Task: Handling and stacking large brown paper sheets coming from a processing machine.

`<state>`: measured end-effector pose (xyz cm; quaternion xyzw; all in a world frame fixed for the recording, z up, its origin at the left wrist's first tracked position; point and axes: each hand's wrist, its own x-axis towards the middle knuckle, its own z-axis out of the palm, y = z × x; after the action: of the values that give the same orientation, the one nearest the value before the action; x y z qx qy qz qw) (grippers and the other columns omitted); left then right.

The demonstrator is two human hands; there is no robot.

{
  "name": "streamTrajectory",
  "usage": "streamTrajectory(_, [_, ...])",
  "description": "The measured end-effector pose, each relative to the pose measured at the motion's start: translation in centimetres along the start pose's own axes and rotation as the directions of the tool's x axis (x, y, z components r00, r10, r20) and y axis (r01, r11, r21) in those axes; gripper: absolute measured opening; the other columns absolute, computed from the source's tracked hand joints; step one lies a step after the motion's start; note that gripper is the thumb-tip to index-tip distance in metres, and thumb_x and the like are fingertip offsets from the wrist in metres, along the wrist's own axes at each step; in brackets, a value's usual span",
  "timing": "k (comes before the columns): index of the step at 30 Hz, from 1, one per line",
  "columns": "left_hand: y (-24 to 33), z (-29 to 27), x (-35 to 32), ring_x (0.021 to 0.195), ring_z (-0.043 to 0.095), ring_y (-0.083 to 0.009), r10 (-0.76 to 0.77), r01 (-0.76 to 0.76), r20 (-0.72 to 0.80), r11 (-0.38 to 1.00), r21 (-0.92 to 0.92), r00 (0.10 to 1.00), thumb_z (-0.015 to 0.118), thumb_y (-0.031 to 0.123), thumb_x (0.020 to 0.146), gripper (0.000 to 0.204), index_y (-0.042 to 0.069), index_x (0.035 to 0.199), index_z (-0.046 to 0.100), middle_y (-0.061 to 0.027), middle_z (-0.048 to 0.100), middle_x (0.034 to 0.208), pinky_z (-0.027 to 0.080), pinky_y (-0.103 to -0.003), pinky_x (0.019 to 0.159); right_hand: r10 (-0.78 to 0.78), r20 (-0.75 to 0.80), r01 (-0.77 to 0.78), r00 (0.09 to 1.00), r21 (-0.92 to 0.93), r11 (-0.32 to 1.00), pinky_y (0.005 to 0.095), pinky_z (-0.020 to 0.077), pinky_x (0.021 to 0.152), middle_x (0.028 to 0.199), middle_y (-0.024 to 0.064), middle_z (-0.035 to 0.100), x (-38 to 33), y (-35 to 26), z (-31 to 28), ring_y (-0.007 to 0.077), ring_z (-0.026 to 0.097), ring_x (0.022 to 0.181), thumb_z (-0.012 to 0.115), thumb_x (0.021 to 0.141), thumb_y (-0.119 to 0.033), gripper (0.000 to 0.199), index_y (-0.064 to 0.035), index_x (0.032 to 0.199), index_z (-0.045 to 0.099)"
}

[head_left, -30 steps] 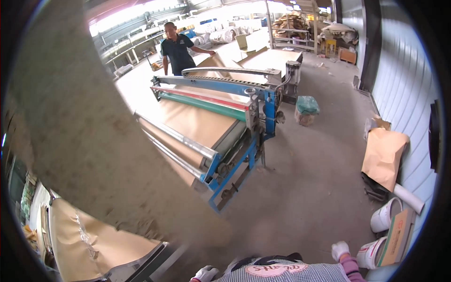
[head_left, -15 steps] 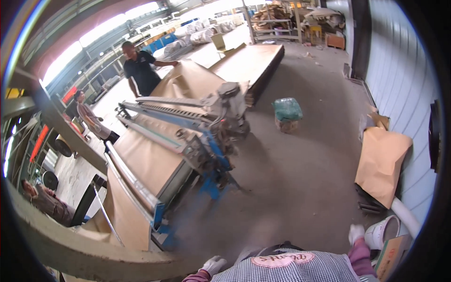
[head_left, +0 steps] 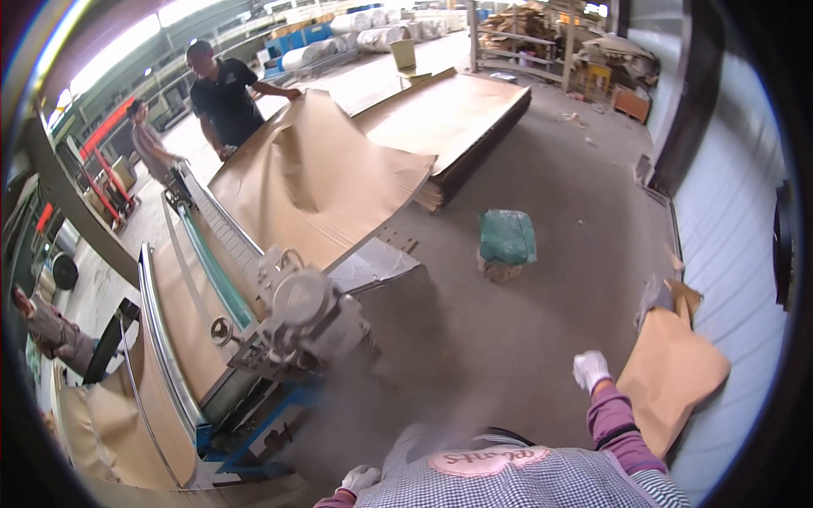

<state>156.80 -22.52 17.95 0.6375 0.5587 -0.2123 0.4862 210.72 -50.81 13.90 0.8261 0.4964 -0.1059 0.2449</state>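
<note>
My left hand [head_left: 362, 477], in a white glove, hangs low by my chest next to the blue frame of the cardboard machine [head_left: 254, 339]; it holds nothing. My right hand [head_left: 589, 370], also gloved in white, is raised over the concrete floor beside brown sheets [head_left: 673, 372] leaning on the right wall, its fingers loosely curled and holding nothing. A large brown cardboard sheet [head_left: 313, 182] lies bowed over the machine's far end, where a person in a dark shirt [head_left: 222, 95] holds its edge.
A stack of cardboard sheets [head_left: 457, 114] lies on the floor beyond. A small green-covered box [head_left: 506, 241] stands mid-floor. Another person [head_left: 152, 151] stands at the machine's far left, and a third person's arm [head_left: 47, 326] shows at the left edge. White corrugated wall on the right.
My view has swung left and forward along the machine. The person in the dark shirt now handles a big sheet. My right hand has risen higher.
</note>
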Motion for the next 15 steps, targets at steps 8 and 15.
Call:
streamTrajectory(8, [7.9, 8.8, 7.7, 0.097, 0.06, -0.0375, -0.114, 0.041, -0.324, 0.973, -0.226, 0.939, 0.06, 0.039, 0.08, 0.032, 0.013, 0.097, 0.066, -0.021, 0.063, 0.102, 0.049, -0.044, 0.085, 0.169, 0.164, -0.187, 0.972, 0.102, 0.977, 0.0376, 0.0545, 0.081, 0.103, 0.0126, 0.07, 0.7, 18.7, 29.1, 0.0288, 0.066, 0.1, 0.058, 0.082, -0.027, 0.03, -0.0108, 0.103, 0.072])
streamTrajectory(15, [12.0, 21.0, 17.7, 0.103, 0.063, -0.0336, -0.434, 0.29, -0.199, 0.816, -0.5, 0.879, 0.053, 0.045, 0.087, 0.042, 0.009, 0.102, 0.069, -0.0209, 0.065, 0.108, 0.05, -0.044, 0.086, 0.3, 0.324, -0.333, 0.897, 0.943, -0.023, 0.0369, 0.0286, 0.036, 0.049, 0.002, 0.043, 38.7, 26.8, 1.6, 0.0168, 0.041, 0.039, 0.049, 0.088, -0.018, 0.029, -0.0136, 0.059, 0.045])
